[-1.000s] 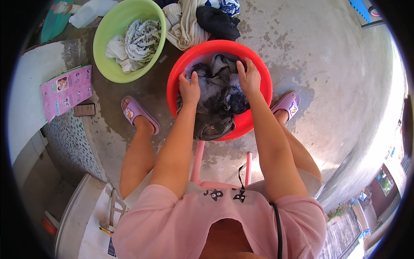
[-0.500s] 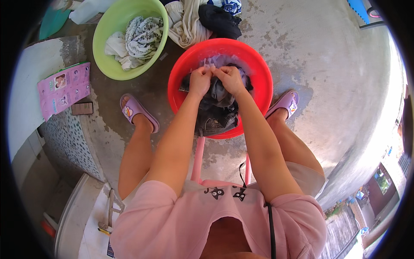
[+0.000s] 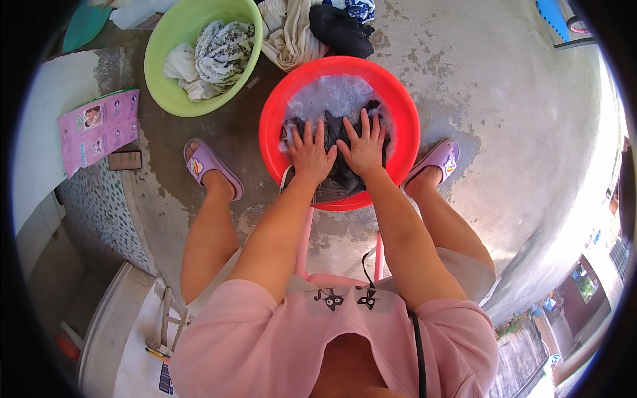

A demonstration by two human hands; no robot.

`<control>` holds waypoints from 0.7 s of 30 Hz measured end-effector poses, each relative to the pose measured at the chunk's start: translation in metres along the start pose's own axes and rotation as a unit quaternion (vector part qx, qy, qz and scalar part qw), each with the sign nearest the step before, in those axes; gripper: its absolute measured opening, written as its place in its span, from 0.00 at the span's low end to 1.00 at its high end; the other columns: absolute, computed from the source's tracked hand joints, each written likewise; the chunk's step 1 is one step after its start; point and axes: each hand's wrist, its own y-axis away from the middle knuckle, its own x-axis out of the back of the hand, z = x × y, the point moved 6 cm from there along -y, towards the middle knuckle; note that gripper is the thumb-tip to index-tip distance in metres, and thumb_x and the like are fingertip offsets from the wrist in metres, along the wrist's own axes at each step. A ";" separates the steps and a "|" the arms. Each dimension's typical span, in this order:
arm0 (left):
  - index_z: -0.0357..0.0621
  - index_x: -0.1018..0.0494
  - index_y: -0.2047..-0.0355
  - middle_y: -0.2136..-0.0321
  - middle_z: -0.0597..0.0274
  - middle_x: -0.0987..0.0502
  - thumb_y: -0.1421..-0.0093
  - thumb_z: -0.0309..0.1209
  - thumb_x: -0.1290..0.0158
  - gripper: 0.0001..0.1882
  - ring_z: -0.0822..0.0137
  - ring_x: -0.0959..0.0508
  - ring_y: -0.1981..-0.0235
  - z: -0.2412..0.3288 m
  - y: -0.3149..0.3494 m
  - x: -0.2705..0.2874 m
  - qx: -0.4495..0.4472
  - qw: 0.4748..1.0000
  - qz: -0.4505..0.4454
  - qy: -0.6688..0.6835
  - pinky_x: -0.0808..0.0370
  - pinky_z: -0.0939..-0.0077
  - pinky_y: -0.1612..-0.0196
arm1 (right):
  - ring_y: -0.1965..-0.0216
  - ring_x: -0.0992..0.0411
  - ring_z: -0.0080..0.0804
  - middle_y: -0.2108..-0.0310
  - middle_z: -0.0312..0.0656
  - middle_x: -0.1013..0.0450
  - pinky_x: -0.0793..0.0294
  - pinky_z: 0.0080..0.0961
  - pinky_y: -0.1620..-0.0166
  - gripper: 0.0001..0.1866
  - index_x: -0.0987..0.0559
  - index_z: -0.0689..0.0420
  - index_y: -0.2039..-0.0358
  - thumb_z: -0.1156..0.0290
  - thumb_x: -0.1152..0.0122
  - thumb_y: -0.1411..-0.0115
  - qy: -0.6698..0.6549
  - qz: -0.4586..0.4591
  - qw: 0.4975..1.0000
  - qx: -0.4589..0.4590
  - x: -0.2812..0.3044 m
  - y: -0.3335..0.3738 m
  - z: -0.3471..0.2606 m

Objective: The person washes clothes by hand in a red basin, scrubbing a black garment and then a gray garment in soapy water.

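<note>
In front of me stands a red basin (image 3: 406,126) with foamy, greyish water (image 3: 332,96) in its far half. A wet black garment (image 3: 340,178) lies in the near half, partly under the suds. My left hand (image 3: 312,156) rests palm down on the garment's left side, fingers spread. Just to its right, my right hand (image 3: 363,147) presses flat on the same cloth with its fingers apart. Neither hand grips the cloth. My palms hide part of the garment.
A light green basin (image 3: 156,73) holding white and patterned clothes stands at far left. Beside it lie beige cloth (image 3: 288,40) and a black garment (image 3: 340,30). A pink packet (image 3: 99,132) and a phone (image 3: 125,160) are at left. Slippered feet flank the red basin.
My hands have let go of the dark cloth they pinched together. They have moved apart and nearer to me, fingers now spread. The garment lies flatter, and more foam shows.
</note>
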 end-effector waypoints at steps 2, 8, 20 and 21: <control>0.49 0.39 0.40 0.39 0.45 0.42 0.43 0.49 0.49 0.33 0.32 0.48 0.38 0.002 -0.006 -0.019 0.023 0.999 -0.028 -0.011 0.46 0.30 0.43 | 0.35 0.57 0.63 0.36 0.48 0.47 0.59 0.67 0.39 0.25 0.26 0.41 0.47 0.51 0.43 0.45 0.001 -0.009 1.000 -0.019 -0.017 -0.003 0.009; 0.40 0.21 0.69 0.65 0.44 0.21 0.45 0.43 0.51 0.18 0.40 0.24 0.57 -0.026 -0.071 -0.053 0.100 0.988 -0.115 0.029 0.31 0.48 0.49 | 0.50 0.31 0.57 0.57 0.54 0.26 0.29 0.53 0.53 0.12 0.18 0.48 0.65 0.62 0.46 0.46 -0.059 -0.176 0.977 -0.105 -0.041 -0.050 0.021; 0.36 0.26 0.77 0.80 0.54 0.27 0.38 0.47 0.54 0.25 0.62 0.26 0.74 -0.007 -0.120 0.000 0.075 0.928 0.019 0.364 0.31 0.64 0.67 | 0.79 0.28 0.42 0.84 0.48 0.29 0.31 0.39 0.70 0.16 0.23 0.62 0.82 0.61 0.41 0.47 -0.446 0.048 0.885 -0.124 0.003 -0.083 0.034; 0.35 0.28 0.80 0.84 0.58 0.32 0.39 0.45 0.51 0.23 0.68 0.30 0.78 0.000 -0.116 0.004 0.071 0.901 -0.001 0.428 0.33 0.67 0.71 | 0.80 0.28 0.42 0.85 0.48 0.30 0.32 0.39 0.71 0.17 0.25 0.63 0.83 0.62 0.40 0.47 -0.455 0.038 0.878 -0.144 0.006 -0.078 0.041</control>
